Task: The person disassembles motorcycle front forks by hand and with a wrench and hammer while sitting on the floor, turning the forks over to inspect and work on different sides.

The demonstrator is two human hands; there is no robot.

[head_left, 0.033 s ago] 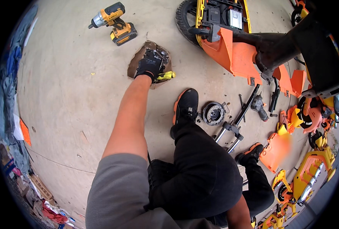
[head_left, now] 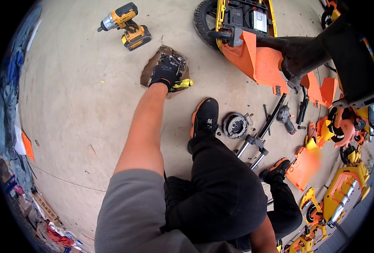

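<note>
My left hand [head_left: 164, 71], in a black glove, reaches down into an open cardboard box [head_left: 146, 76] on the floor. Small dark metal parts [head_left: 178, 61] lie in the box around the fingers, which are hidden among them. Beside the wrist, a yellow item [head_left: 183, 83] hangs over the box's near right edge; its kind is unclear. Of my right arm only a bit of forearm [head_left: 263, 236] shows at the bottom, behind my leg; the right hand is out of sight.
A yellow and black cordless impact wrench [head_left: 128, 26] lies beyond the box. To the right are a partly stripped scooter with an orange panel [head_left: 267, 63], a round hub part [head_left: 236, 125], metal tubes [head_left: 260, 141] and a grey power tool [head_left: 285, 118]. My shoe [head_left: 206, 116] stands near the box.
</note>
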